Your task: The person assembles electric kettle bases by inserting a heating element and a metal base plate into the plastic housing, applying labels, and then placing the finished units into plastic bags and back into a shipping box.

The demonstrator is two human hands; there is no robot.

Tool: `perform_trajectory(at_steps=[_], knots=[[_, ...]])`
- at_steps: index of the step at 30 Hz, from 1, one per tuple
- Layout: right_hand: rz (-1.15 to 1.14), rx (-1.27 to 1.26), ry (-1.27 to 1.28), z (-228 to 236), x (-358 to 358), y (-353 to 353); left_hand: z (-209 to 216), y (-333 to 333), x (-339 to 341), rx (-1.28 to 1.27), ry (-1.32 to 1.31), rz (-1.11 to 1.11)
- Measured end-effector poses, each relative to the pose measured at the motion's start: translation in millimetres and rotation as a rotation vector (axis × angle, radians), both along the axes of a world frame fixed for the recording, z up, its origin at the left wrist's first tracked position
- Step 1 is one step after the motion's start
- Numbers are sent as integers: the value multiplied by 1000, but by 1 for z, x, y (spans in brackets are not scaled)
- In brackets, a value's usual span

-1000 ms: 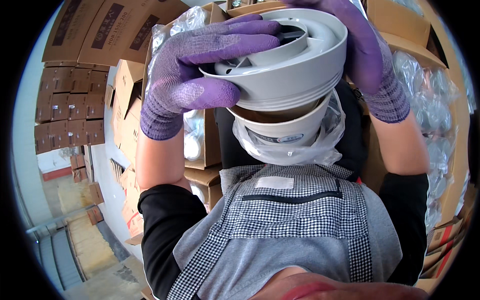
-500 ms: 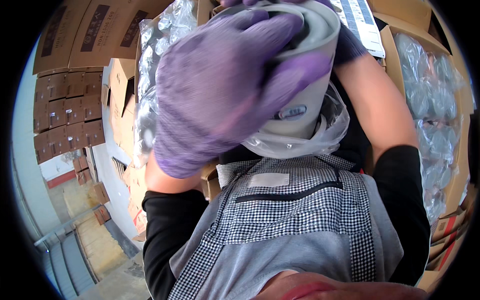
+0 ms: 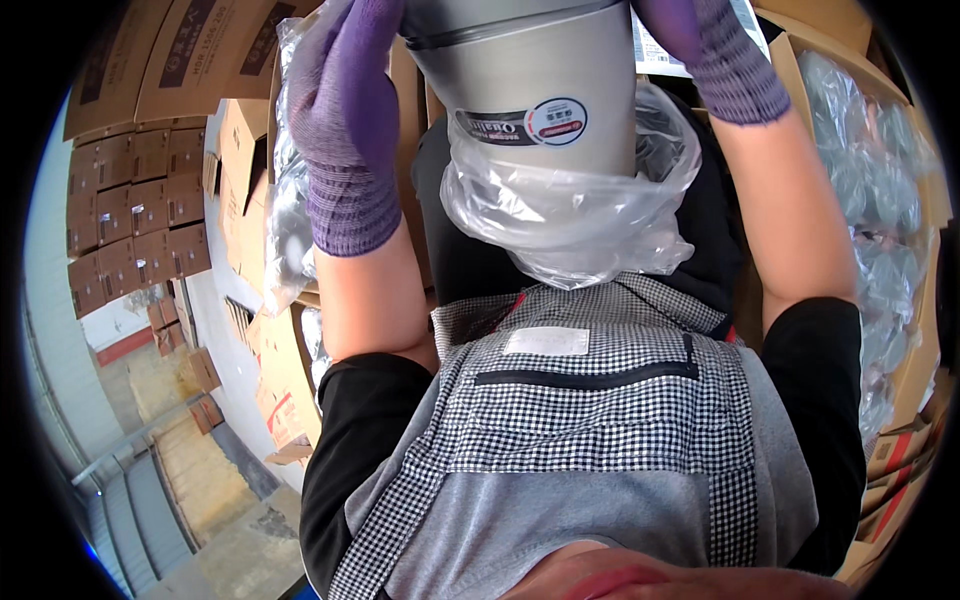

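Note:
A large pale-grey round container (image 3: 535,90) with a dark band around its upper part stands in front of my chest, its top cut off by the view's edge. A dark label and a round white sticker are on its side. A clear plastic bag (image 3: 570,215) lies gathered around its lower part. My left hand (image 3: 350,90), in a purple knitted glove, is raised just left of the container. My right hand (image 3: 705,60), gloved the same way, is at its right by the rim. The fingers of both hands run out of the top of the view.
An open carton (image 3: 915,250) of clear-wrapped round items stands at the right, and more wrapped items (image 3: 290,240) lie at the left. Stacked brown boxes (image 3: 135,215) stand at the far left. A printed sheet (image 3: 655,55) lies behind my right hand.
My left hand has moved off the container's front to its left side. The container has tilted so its labelled side faces up more. A coiled grey piece seen in its mouth is out of sight.

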State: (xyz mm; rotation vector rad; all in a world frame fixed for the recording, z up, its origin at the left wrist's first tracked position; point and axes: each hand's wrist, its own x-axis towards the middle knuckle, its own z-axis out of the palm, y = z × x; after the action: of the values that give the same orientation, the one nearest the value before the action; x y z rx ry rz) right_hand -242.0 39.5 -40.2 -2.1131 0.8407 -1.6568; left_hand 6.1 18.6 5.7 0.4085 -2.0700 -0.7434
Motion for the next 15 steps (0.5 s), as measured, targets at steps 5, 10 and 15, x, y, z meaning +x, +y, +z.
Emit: perform_trajectory(at_steps=[5,10,15], knots=[[-146,157,-14,5,14,13,-32,-44,8,459,241,-94],[-196,210,-110,26,38,39,-40,-36,-5,588,318,-101],[620,961,-896,-9,9,-15,9,17,-29,-40,47,119]])
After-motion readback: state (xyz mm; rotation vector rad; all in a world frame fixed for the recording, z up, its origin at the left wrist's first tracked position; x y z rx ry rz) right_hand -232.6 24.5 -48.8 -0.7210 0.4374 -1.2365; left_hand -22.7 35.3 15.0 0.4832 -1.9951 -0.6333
